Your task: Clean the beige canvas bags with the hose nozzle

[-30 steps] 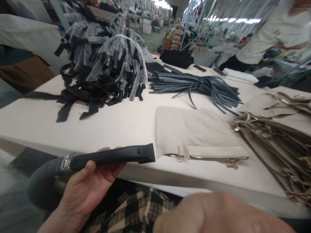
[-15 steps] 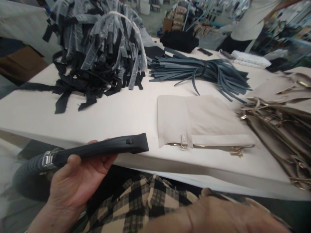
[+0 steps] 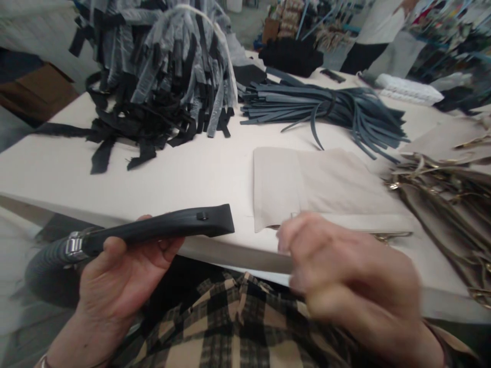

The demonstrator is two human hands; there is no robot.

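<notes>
My left hand (image 3: 123,286) is wrapped from below around a black hose nozzle (image 3: 172,225) with a flattened, flared tip pointing right. A metal clamp (image 3: 74,245) joins it to a ribbed grey hose (image 3: 48,266). My right hand (image 3: 356,276) is smeared by motion, its fingers bent; whether it holds anything cannot be made out. It hovers in front of a flat beige fabric piece (image 3: 333,179) with a zip along its near edge, hiding part of that edge and the zip pull.
Plastic-wrapped black strips (image 3: 164,71) are heaped at the back left of the white table (image 3: 184,174). A bundle of blue-grey straps (image 3: 307,105) lies behind the beige piece. Brown zipped pieces (image 3: 448,220) are piled right. A person (image 3: 374,30) stands beyond the table.
My right hand has risen from the bottom edge to the near edge of the beige piece, covering its zip pull. The left hand and nozzle stay nearly in place. The view has shifted slightly.
</notes>
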